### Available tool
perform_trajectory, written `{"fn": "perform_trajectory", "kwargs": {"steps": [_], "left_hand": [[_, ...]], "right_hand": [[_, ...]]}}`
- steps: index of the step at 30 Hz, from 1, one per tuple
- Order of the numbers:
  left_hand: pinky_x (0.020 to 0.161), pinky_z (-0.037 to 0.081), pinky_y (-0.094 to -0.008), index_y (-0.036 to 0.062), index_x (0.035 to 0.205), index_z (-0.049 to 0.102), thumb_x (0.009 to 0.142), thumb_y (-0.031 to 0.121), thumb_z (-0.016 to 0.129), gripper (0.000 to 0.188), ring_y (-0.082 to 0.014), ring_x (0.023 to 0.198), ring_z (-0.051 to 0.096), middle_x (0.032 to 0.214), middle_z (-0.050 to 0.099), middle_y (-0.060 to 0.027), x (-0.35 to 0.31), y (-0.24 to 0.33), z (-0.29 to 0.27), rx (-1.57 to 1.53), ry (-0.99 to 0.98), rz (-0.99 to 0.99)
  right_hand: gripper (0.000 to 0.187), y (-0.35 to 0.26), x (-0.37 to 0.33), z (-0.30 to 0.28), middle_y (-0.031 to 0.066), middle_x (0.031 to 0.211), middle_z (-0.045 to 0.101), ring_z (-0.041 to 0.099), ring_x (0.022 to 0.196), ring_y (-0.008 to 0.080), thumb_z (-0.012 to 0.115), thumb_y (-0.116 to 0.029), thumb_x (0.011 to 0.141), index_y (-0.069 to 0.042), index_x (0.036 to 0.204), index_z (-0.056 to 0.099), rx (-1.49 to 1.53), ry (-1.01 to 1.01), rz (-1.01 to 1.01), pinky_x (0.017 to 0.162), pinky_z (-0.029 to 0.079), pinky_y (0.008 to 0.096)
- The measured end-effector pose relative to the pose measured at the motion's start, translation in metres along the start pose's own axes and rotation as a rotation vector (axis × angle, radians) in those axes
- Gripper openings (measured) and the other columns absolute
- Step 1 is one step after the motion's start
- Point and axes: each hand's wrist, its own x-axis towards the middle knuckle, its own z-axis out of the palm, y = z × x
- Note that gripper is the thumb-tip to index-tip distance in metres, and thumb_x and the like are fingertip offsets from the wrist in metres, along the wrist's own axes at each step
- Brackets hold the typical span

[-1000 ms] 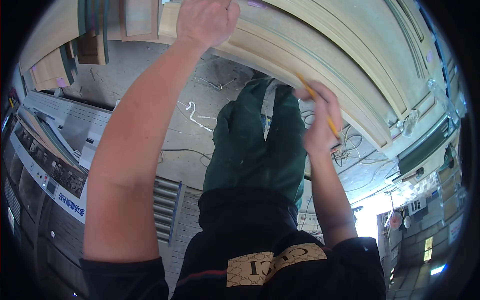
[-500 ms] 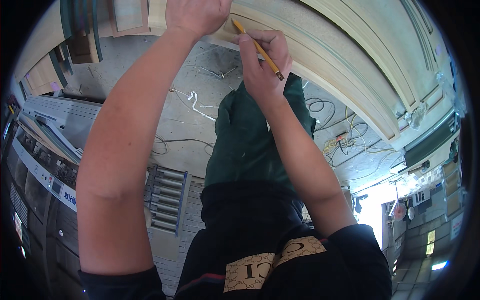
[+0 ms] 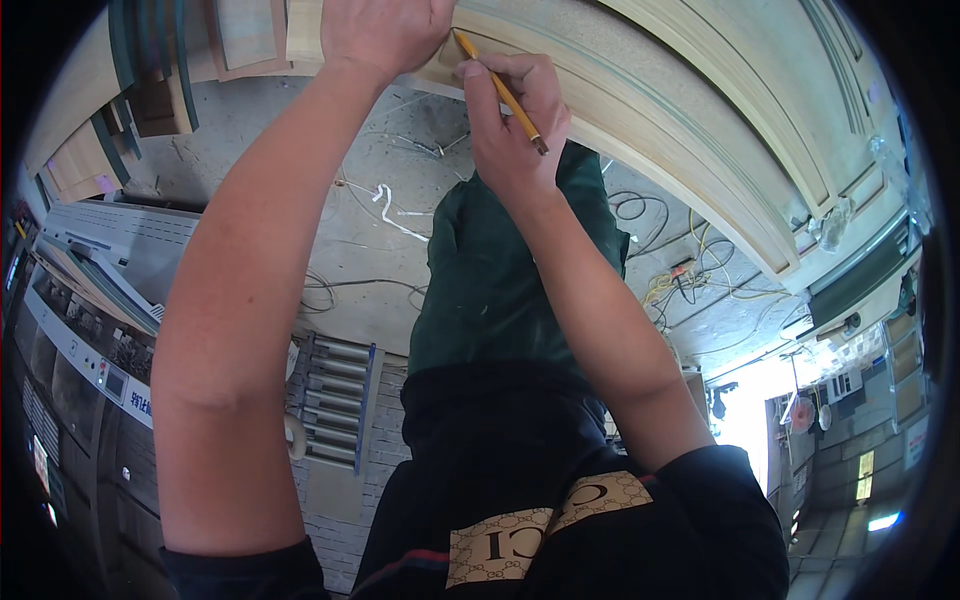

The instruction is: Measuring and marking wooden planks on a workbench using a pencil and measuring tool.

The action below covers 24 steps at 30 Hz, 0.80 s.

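Observation:
A yellow pencil is pinched in my right hand, its dark end slanting back toward me. The pencil's tip touches or hovers just over a pale wooden panel with moulded, grooved edges; I cannot tell which. Close to the left of the tip, my left hand lies at the panel's near side. The upper edge of the picture cuts off its fingers, so their grip is hidden.
More wooden panels with dark edges stand at the far left. Cables lie on the floor at the right. A roller stand is at lower left, near a long grey machine. Clear plastic wrap hangs at the right.
Both hands have shifted slightly to the left along the panel, the pencil moving with my right hand. The grip on the pencil looks the same.

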Motion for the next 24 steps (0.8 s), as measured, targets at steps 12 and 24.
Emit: {"fn": "perform_trajectory", "kwargs": {"steps": [12,24], "left_hand": [[0.071,0.05,-0.0512,0.0069,0.067,0.067,0.098,0.028,0.052,0.04,-0.0411,0.071,0.067,0.071,0.069,-0.0189,-0.001,-0.007,0.005,0.047,-0.016,0.035],[0.079,0.05,-0.0511,0.0075,0.07,0.068,0.098,0.028,0.052,0.038,-0.0396,0.075,0.068,0.074,0.07,-0.0178,-0.004,-0.004,0.004,0.079,-0.056,-0.013]], "right_hand": [[0.014,0.007,0.0,-0.003,0.0104,0.09,0.08,0.078,0.079,0.0165,0.072,-0.012,0.1,-0.001,0.102,0.062,-0.062,-0.014,-0.09,0.069,0.058,0.0278],[0.014,0.002,-0.001,-0.007,0.0102,0.09,0.08,0.078,0.082,0.0155,0.072,-0.011,0.1,0.0,0.102,0.064,-0.041,-0.063,0.012,0.07,0.059,0.028]]}}
